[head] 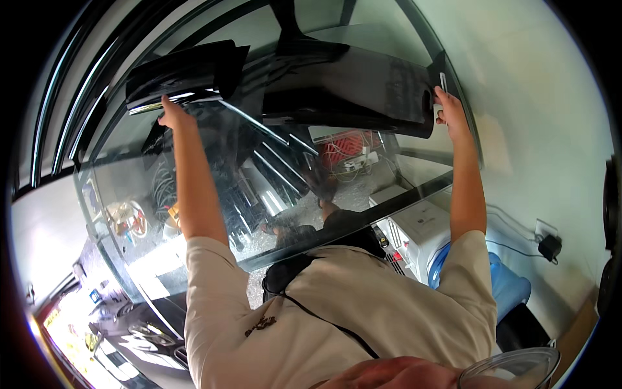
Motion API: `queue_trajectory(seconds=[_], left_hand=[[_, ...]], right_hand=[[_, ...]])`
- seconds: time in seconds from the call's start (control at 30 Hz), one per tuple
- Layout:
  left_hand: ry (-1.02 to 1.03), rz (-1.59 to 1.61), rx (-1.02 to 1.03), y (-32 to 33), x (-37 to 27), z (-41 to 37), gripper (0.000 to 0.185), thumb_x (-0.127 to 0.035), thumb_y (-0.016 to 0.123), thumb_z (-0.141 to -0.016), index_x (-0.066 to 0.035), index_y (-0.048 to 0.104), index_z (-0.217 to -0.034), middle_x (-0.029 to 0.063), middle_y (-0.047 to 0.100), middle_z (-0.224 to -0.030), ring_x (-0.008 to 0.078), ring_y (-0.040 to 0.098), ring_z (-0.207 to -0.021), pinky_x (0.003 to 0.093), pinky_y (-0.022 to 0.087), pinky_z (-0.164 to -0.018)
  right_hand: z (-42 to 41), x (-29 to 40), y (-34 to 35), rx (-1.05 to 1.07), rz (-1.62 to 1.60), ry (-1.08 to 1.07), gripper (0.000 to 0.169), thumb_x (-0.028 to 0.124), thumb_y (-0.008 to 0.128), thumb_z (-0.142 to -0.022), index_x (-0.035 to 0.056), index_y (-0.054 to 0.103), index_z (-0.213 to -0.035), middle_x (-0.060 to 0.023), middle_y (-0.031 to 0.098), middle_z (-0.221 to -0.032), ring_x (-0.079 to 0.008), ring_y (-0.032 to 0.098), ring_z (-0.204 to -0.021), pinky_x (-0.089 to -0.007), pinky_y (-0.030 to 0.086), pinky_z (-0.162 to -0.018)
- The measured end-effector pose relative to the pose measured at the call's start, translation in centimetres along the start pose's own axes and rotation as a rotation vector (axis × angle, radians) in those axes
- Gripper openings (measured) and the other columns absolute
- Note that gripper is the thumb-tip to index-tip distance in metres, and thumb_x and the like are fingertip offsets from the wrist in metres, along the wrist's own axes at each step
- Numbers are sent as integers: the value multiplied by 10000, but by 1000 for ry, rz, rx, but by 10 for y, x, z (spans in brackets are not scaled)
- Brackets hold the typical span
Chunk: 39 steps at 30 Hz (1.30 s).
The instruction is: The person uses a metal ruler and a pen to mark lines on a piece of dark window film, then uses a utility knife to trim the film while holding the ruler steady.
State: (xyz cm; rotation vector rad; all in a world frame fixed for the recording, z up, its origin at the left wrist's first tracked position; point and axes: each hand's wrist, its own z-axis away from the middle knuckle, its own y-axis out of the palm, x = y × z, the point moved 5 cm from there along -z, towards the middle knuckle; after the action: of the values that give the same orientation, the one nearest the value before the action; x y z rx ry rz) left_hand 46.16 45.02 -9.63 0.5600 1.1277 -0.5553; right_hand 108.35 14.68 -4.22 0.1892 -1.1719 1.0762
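Note:
A sheet of glossy black film, likely window tint, lies curled over a glass tabletop. To its left is another curled piece of black film with a shiny lower edge. My left hand grips that lower edge, thumb on top and the other fingers mostly hidden. At the right end of the larger sheet, my right hand has its fingers curled around a slim pale tool, possibly a cutter. Its fingertips are close to the film's edge; whether they touch it is unclear.
Through the glass show a red plastic basket with tangled cables and a power strip. A white machine and a blue container stand by the right wall. A dark car is at lower left. Long dark rolls line the left.

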Motion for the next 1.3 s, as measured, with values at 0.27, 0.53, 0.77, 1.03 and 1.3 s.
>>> queue_trajectory(seconds=[0.27,0.53,0.77,1.03,1.3], left_hand=[[393,-342,868,-11,19,205,610,-274,675,-900,7,396,-1364,188,493,-1332,245,509,-1187,340,412,-993],[25,-567,1182,-65,20,236,501,-315,712,-867,35,579,-1200,111,668,-982,149,621,-927,275,485,-841],[-69,-437,1580,-124,0,252,234,-126,701,-870,-38,596,-1059,15,634,-926,92,596,-899,256,477,-815],[497,-347,1185,-241,-65,209,108,-120,631,-913,-24,617,-960,6,637,-806,74,582,-741,236,477,-683],[224,-310,636,-380,-21,70,144,-167,603,-931,-41,575,-995,17,615,-844,85,573,-728,236,476,-664]], right_hand=[[93,-4,27,80,-176,-153,243,251,702,-866,33,625,-939,63,425,-568,-34,364,-451,-230,265,-429],[176,-110,2,301,-64,-229,181,184,707,-842,68,598,-756,71,471,-604,-29,416,-529,-220,300,-472],[246,-105,8,141,72,-353,155,170,715,-836,26,658,-837,84,534,-701,-27,440,-663,-228,374,-593],[286,-108,-5,-110,254,-402,208,220,688,-868,17,658,-838,67,519,-696,-43,448,-671,-236,382,-605],[258,-149,14,-69,170,-253,234,275,652,-917,77,574,-820,62,369,-506,-42,306,-383,-242,244,-359]])
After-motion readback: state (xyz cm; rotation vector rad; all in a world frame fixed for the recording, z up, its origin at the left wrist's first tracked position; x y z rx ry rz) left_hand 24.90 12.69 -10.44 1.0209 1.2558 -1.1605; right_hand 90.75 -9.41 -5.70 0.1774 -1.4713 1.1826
